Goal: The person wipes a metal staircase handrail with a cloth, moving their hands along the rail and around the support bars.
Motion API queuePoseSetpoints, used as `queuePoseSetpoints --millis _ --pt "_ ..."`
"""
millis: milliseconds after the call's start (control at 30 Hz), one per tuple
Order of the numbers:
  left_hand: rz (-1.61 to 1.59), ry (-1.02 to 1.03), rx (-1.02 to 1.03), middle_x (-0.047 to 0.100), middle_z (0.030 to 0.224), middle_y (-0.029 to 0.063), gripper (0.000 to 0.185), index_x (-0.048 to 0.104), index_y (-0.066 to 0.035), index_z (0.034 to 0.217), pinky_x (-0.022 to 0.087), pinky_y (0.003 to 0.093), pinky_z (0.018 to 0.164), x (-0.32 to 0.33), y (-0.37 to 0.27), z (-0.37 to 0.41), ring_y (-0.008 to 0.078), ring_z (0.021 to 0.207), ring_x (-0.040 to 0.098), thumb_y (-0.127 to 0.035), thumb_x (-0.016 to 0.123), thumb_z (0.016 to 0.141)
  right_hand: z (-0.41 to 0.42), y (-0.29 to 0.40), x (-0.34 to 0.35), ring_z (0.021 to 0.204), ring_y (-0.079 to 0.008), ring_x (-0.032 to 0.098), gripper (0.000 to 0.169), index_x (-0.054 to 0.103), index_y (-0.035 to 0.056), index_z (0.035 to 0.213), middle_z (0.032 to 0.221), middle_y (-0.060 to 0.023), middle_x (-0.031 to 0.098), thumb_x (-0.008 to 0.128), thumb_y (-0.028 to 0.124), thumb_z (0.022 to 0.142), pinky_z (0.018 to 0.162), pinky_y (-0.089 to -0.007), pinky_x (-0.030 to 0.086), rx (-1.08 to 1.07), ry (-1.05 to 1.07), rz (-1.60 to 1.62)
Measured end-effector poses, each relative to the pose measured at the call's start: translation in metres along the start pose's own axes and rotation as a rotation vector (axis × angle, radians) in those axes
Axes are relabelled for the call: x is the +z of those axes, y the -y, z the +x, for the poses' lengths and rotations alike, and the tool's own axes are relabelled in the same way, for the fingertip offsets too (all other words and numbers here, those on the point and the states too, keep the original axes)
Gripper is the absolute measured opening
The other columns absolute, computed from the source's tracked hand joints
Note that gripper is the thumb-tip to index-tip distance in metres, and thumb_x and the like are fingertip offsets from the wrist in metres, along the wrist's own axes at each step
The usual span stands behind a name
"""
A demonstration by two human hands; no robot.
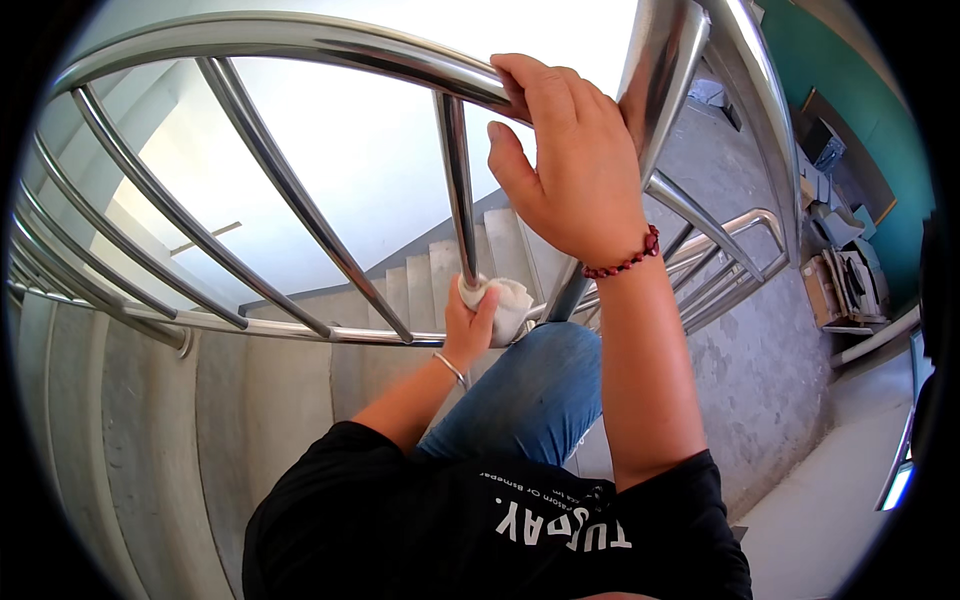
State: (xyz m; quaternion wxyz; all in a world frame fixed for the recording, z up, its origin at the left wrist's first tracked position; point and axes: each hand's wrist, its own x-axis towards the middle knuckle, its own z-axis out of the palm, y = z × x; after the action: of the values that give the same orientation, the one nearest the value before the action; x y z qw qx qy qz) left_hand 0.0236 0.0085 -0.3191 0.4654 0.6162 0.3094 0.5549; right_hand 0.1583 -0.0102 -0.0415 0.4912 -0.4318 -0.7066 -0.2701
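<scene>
My left hand [469,322], with a silver bangle at the wrist, holds a white cloth [511,306] wrapped around the lower part of a steel baluster [459,180], just above the bottom rail [375,336]. My right hand [581,150], wearing a dark red bead bracelet [622,264], rests on the polished steel handrail [337,46] beside a thick steel post [664,82]. Its fingers lie over the rail, and the thumb points left below it. My knee in blue jeans [525,390] is bent close to the bottom rail.
Concrete steps [150,397] descend along the left, and another flight [427,277] shows behind the balusters. At right lies a concrete floor [757,390] with a further railing [750,225]. Stacked boards and boxes [844,289] stand by a green wall [847,82].
</scene>
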Motion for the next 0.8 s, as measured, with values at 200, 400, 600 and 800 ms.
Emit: queuePoseSetpoints --millis 200,400,600,800 --pt "-0.087 -0.026 -0.122 0.059 0.105 0.0074 0.039 0.052 -0.002 0.114 0.046 0.0281 0.084 0.004 0.007 -0.018 0.0126 0.095 0.055 -0.040 0.051 0.103 0.001 0.000 -0.001 0.083 -0.0285 0.061 0.041 0.057 0.0071 0.119 0.093 -0.0088 0.064 0.067 0.012 0.080 0.077 -0.0406 0.048 -0.026 -0.010 -0.017" --pt "-0.234 0.099 0.148 0.058 0.106 0.0067 0.044 0.051 -0.002 0.120 0.046 0.0284 0.087 -0.004 -0.097 0.050 0.0117 0.094 0.055 -0.042 0.048 0.103 0.002 -0.003 0.001 0.082 -0.0296 0.061 0.040 0.058 0.0063 0.118 0.091 -0.0092 0.064 0.067 0.012 0.080 0.076 -0.0417 0.048 -0.046 -0.011 0.012" --pt "-0.162 0.134 0.599 0.059 0.104 0.0047 0.045 0.051 -0.002 0.118 0.046 0.0273 0.086 0.005 -0.216 0.129 0.0104 0.094 0.055 -0.044 0.053 0.101 0.005 0.006 -0.003 0.095 -0.0362 0.062 0.036 0.055 0.0006 0.121 0.103 -0.0191 0.065 0.060 0.017 0.090 0.086 -0.0446 0.048 0.049 0.038 -0.009" --pt "-0.366 0.368 0.553 0.057 0.098 0.0030 0.036 0.047 -0.005 0.117 0.047 0.0207 0.074 -0.001 -0.205 0.135 0.0068 0.083 0.054 -0.035 0.059 0.100 -0.019 0.017 -0.001 0.104 -0.0359 0.060 0.044 0.053 0.0003 0.128 0.113 -0.0198 0.062 0.062 0.011 0.086 0.091 -0.0425 0.046 -0.099 -0.057 -0.228"
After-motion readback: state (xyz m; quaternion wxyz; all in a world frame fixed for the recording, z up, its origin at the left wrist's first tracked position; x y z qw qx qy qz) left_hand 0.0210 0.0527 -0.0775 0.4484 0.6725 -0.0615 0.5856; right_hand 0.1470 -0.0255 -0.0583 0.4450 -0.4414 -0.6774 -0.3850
